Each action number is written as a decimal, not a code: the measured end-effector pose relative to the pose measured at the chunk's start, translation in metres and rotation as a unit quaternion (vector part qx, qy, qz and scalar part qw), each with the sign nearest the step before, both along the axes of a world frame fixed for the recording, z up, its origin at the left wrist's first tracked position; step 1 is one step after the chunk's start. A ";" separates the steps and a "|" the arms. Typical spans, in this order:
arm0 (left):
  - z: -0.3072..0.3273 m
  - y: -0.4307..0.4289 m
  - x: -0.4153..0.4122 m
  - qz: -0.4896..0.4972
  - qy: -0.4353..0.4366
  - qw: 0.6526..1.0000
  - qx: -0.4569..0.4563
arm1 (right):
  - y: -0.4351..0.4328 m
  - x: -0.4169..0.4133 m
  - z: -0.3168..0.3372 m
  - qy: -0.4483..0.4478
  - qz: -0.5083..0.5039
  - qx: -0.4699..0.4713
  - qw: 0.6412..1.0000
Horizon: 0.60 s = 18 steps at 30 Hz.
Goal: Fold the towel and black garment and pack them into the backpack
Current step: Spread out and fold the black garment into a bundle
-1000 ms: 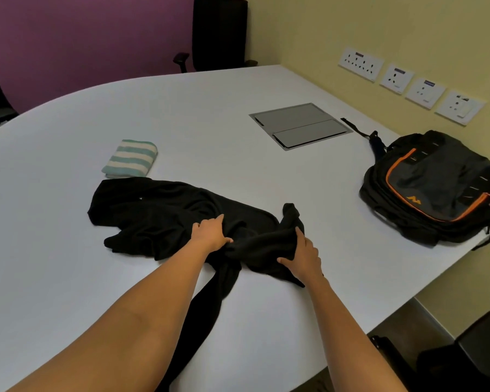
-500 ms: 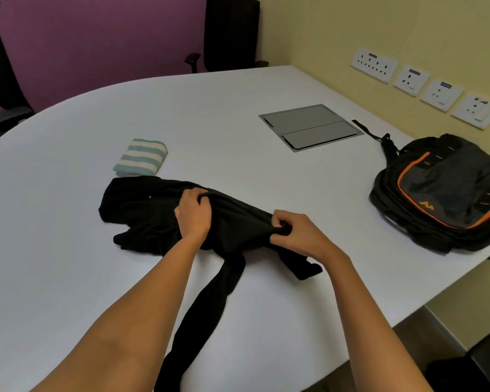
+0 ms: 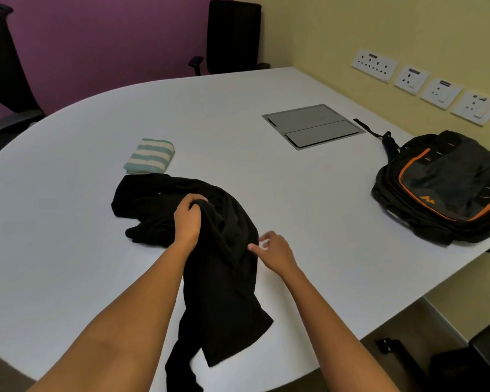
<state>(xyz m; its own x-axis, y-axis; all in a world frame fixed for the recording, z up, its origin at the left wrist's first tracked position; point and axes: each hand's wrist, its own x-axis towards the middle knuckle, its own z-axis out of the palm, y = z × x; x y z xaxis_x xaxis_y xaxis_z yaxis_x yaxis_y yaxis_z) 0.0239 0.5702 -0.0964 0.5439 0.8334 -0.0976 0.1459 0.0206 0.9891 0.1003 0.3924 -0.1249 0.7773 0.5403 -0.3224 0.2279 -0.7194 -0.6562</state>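
Observation:
The black garment (image 3: 224,250) lies crumpled on the white table (image 3: 68,250), one end trailing over the near edge. My left hand (image 3: 188,219) is closed on a bunch of its fabric near the middle. My right hand (image 3: 275,250) hovers at the garment's right edge with fingers apart, holding nothing. The striped towel (image 3: 150,156), green and white, sits folded just beyond the garment. The black backpack with orange trim (image 3: 441,188) lies flat at the table's right side, zipped shut as far as I can see.
A grey cable hatch (image 3: 313,125) is set into the table toward the back right. Office chairs stand at the far end (image 3: 232,35) and far left (image 3: 3,75). Wall sockets (image 3: 425,83) line the yellow wall behind the backpack.
The right hand has let go of the garment and opened beside it. The garment's right part now drapes toward me, over the near edge. The left hand keeps its grip.

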 end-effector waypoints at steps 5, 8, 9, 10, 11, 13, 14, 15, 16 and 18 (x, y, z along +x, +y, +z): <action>-0.003 0.000 0.006 -0.025 0.001 0.999 0.023 | 0.010 -0.012 -0.050 0.039 -0.021 -0.138 0.989; -0.004 0.000 0.011 -0.036 0.001 0.999 0.036 | 0.017 -0.029 -0.062 0.035 -0.039 -0.092 0.994; -0.004 -0.001 0.012 -0.043 -0.001 0.998 0.039 | 0.018 -0.030 -0.062 0.053 -0.043 -0.079 0.995; -0.004 -0.001 0.014 -0.049 -0.001 0.998 0.041 | 0.016 -0.024 -0.058 0.072 -0.042 -0.081 0.993; -0.004 0.000 0.015 -0.053 -0.002 0.998 0.041 | 0.013 -0.013 -0.052 0.086 -0.034 -0.096 0.991; -0.003 0.002 0.017 -0.058 -0.006 0.997 0.045 | -0.001 0.023 -0.032 0.090 -0.015 -0.141 0.986; -0.002 0.005 0.017 -0.065 -0.007 0.996 0.053 | -0.010 0.047 -0.018 0.075 -0.014 -0.163 0.984; -0.001 0.007 0.018 -0.083 -0.003 0.995 0.062 | -0.018 0.074 -0.003 0.042 -0.020 -0.181 0.982; -0.001 0.011 0.019 -0.119 0.008 0.990 0.068 | -0.024 0.100 0.014 -0.003 -0.037 -0.196 0.980; 0.002 0.015 0.021 -0.260 0.074 0.961 0.060 | -0.030 0.147 0.045 -0.125 -0.081 -0.215 0.965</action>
